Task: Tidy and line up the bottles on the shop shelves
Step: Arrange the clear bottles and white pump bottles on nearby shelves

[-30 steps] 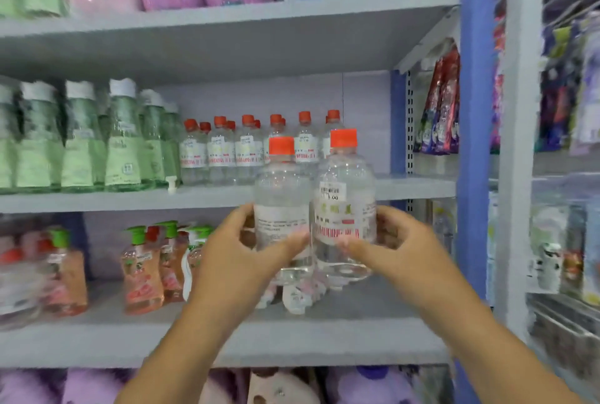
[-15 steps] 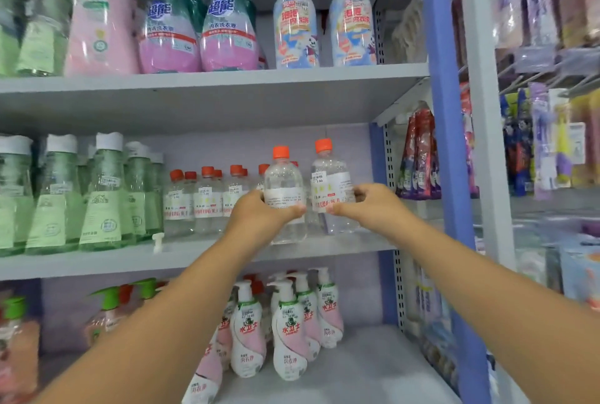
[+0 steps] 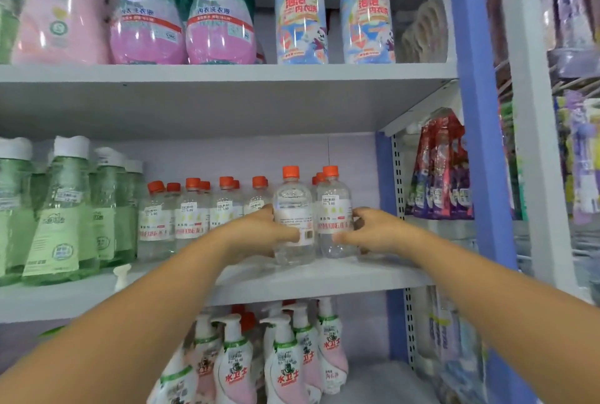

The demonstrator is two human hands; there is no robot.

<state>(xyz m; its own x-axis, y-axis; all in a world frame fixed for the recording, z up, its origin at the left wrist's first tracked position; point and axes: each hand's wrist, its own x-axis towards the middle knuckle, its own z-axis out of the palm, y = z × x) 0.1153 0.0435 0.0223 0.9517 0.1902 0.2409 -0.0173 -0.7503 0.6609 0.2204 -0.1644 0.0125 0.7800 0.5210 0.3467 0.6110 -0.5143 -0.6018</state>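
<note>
Both hands, left (image 3: pixel 259 234) and right (image 3: pixel 373 229), each grip a clear bottle (image 3: pixel 293 215) upright on the shelf (image 3: pixel 373 273).

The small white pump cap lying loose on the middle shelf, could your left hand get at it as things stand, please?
Probably yes, but not at once: the left hand is holding a clear orange-capped bottle. The white pump cap lies at the shelf's front edge with nothing in front of it.

We see from one camera on the person's head. It looks forward, close to the middle shelf (image 3: pixel 311 277), near enough for both arms to reach it. We also see the shelf above and the one below.
</note>
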